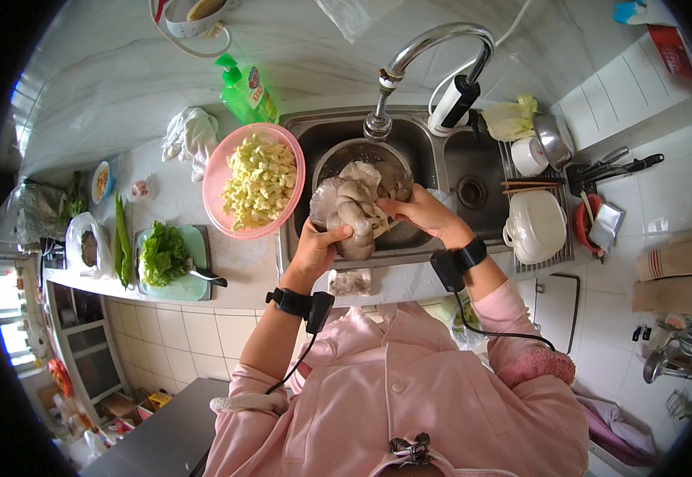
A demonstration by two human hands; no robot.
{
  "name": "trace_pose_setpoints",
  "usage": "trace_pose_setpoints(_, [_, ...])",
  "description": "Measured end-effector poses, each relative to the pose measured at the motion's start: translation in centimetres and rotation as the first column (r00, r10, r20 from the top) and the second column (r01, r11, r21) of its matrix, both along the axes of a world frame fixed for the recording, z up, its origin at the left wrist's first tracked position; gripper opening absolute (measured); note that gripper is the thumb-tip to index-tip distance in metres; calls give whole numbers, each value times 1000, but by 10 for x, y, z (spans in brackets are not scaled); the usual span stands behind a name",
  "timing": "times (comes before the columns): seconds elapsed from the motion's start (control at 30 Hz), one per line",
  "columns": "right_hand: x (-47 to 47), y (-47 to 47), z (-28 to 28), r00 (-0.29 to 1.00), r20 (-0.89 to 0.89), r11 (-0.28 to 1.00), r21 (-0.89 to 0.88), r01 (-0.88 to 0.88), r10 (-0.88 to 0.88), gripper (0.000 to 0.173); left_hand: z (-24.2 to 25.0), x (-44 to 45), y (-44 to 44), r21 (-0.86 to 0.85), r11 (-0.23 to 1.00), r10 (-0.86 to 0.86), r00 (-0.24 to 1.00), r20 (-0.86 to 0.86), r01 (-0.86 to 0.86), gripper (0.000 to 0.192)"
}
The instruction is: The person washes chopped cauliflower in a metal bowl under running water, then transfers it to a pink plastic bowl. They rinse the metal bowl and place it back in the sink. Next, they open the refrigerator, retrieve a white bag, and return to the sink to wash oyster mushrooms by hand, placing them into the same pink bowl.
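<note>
A large cluster of grey oyster mushrooms (355, 208) is held between my two hands above a round metal bowl (365, 143) in the left sink basin (420, 143). My left hand (317, 249) grips the cluster's lower left side, thumb across a cap. At the right, my right hand (428, 216) has its thumb against the cluster, and its fingers are partly hidden behind mushroom pieces (395, 180). The mushrooms hide much of the bowl. A chrome faucet (377, 125) hangs just beyond them.
A pink bowl (212, 206) of chopped pale-green vegetable overlaps the sink's left edge. Farther left, lettuce (164, 253) and a knife (208, 276) lie on a cutting board (201, 250). A drying rack (528, 267) holds a white lidded dish (536, 226). A cloth (350, 281) sits in front.
</note>
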State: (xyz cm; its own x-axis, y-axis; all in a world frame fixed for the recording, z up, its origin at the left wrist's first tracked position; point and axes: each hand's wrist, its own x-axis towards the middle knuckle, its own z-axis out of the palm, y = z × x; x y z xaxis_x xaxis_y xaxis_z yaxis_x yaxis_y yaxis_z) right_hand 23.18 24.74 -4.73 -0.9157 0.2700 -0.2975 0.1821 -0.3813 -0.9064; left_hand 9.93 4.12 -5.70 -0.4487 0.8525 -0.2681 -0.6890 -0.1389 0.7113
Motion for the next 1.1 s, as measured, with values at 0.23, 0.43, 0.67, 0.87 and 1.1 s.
trace_pose_setpoints(0.23, [-13,-34,-6,925,-24,853,-396,340,-380,23,2,7,8,-40,991,127,987,94,-124,49])
trace_pose_setpoints(0.43, [-19,-39,-33,702,72,528,-606,595,-709,28,0,17,10,-39,963,270,955,124,-267,47])
trace_pose_setpoints(0.67, [2,-21,-26,865,-77,804,-419,423,-495,12,4,5,-3,8,989,145,981,130,-147,51])
trace_pose_setpoints(0.87, [3,-32,-13,972,-57,960,153,233,-227,20,9,-4,-1,10,981,-196,980,24,196,57])
trace_pose_setpoints(1.1, [-15,-40,-68,874,90,794,-382,473,-478,34,-9,4,17,-37,999,-17,973,230,26,48])
